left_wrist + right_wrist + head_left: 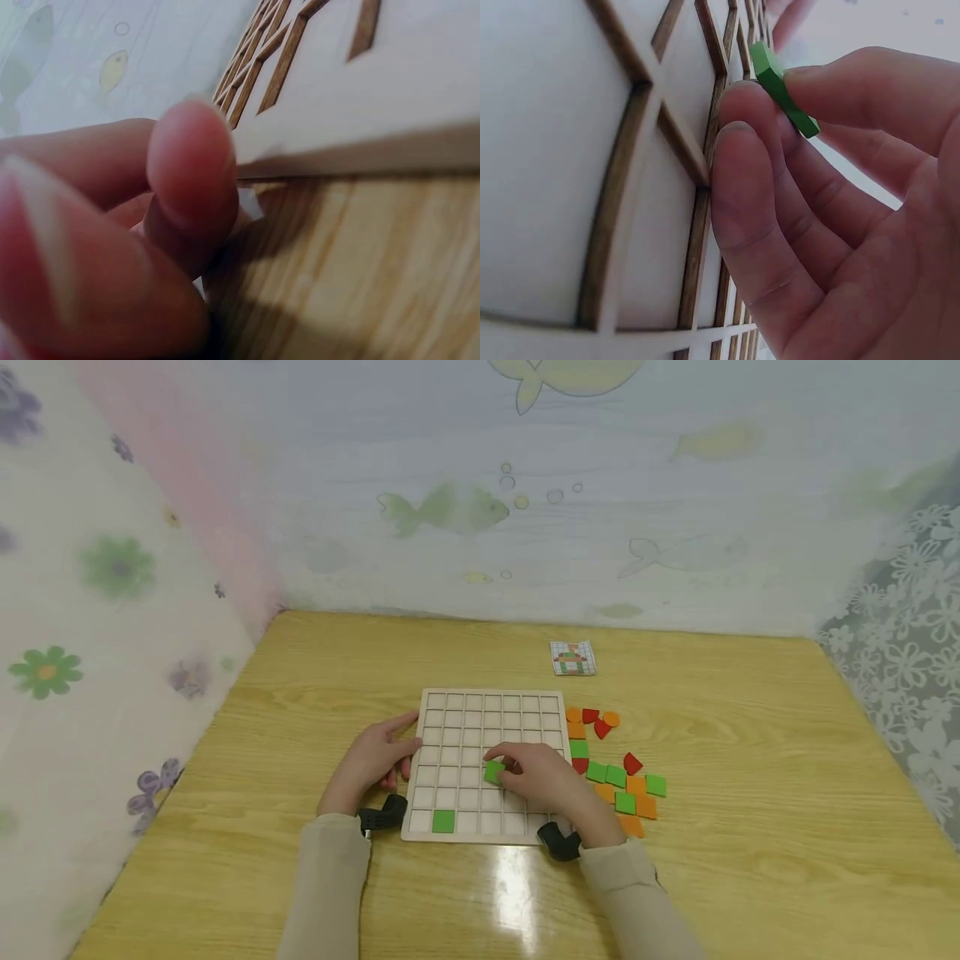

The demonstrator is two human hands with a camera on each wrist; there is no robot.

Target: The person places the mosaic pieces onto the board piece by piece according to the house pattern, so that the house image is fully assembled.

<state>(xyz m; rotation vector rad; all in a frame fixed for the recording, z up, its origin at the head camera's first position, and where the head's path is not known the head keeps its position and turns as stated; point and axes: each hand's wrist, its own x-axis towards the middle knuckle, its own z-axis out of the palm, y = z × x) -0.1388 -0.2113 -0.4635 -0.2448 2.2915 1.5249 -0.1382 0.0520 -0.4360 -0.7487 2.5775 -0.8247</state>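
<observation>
A wooden grid board (490, 843) lies flat on the table. At its left edge rests my left hand (375, 753), thumb and index finger touching the side; the left wrist view shows fingers (191, 165) bent beside the board's rim (360, 154). Over the board's middle, my right hand (543, 777) pinches a green square tile (493, 772) between thumb and fingers. Seen from the right wrist, that tile (781, 90) is tilted, with other fingertips close to or against the grid. Another green square tile (443, 822) sits in a bottom-row cell near the board's left corner.
Right of the board lie several loose pieces: green squares (656, 785), orange squares (646, 807), red quarter-circle pieces (633, 763) and orange round pieces (611, 719). Behind it is a small pattern card (573, 658). Patterned walls (480, 552) border the table.
</observation>
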